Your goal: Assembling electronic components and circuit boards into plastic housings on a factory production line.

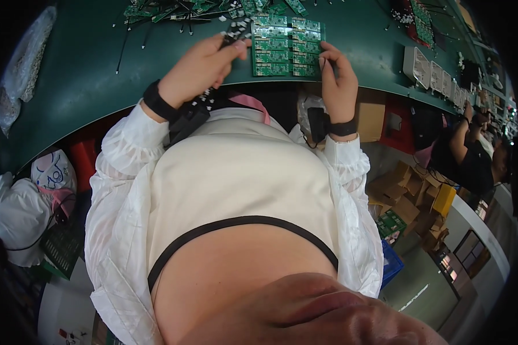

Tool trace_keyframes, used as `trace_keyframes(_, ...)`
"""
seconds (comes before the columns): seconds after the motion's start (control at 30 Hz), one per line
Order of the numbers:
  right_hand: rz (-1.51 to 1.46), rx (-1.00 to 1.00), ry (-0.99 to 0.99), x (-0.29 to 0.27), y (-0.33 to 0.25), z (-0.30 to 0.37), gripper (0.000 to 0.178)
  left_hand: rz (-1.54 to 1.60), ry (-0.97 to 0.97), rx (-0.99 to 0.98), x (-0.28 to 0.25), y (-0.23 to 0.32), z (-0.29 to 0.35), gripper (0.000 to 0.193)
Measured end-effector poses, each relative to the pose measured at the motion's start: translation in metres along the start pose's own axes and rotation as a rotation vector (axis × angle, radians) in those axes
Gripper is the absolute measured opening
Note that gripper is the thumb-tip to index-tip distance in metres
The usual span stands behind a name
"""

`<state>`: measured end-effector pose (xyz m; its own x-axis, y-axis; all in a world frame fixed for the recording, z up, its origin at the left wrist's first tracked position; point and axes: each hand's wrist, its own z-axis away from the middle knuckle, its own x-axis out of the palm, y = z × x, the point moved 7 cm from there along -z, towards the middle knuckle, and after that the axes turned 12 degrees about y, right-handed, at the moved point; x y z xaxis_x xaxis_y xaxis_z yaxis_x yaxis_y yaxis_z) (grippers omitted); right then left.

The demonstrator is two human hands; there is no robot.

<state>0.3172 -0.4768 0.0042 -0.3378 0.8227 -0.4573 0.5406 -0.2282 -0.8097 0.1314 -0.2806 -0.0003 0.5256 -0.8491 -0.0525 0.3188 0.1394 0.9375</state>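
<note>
Nearest to my view I log a white shirt with sheer white sleeves (118, 190), filling the lower middle of the picture.

Next, both wrists carry a black band. Below the left wrist band (155, 102) a long black strip of small components (193, 112) runs diagonally from the shirt up into the left hand.

Left hand (198, 66): fingers curled closed around the upper end of that black strip, thumb pressed along it, the strip's tip showing just past the fingertips at the panel's upper left corner.

Right hand (338, 77): fingers bent, fingertips touching the right edge of the green circuit board panel (286, 49). I cannot tell whether it pinches the panel or only steadies it.

The panel itself lies flat on the dark green workbench (86, 75), between my two hands, near the bench's front edge. It is a grid of small matching boards.

Beyond it, loose green boards and black cable ties (172, 11) are scattered at the far edge. To the right, a row of white trays (429, 69) stands on the bench.

Farthest right, another person's arm (463, 138) reaches toward the same bench. Under the bench: cardboard boxes (403, 195) and a blue crate (390, 261). At left, white bags (17, 213).
</note>
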Motion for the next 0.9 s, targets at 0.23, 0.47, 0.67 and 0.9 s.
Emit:
trace_keyframes(0.23,-0.176,0.263,0.201,-0.016,0.005,0.02,0.012,-0.102,-0.123,0.07,0.016,0.009,-0.002,0.033)
trace_keyframes(0.47,-0.981,0.683,0.24,-0.017,0.042,0.01,0.012,-0.106,-0.156,0.244,0.011,0.017,-0.022,0.031)
trace_keyframes(0.67,-1.341,0.941,0.193,-0.005,0.031,0.012,0.009,0.198,-0.39,0.05,0.039,-0.002,-0.051,0.03)
trace_keyframes(0.9,-1.119,0.551,0.035,-0.012,0.016,-0.004,0.012,0.294,-0.417,-0.037,0.043,-0.018,-0.058,0.037)
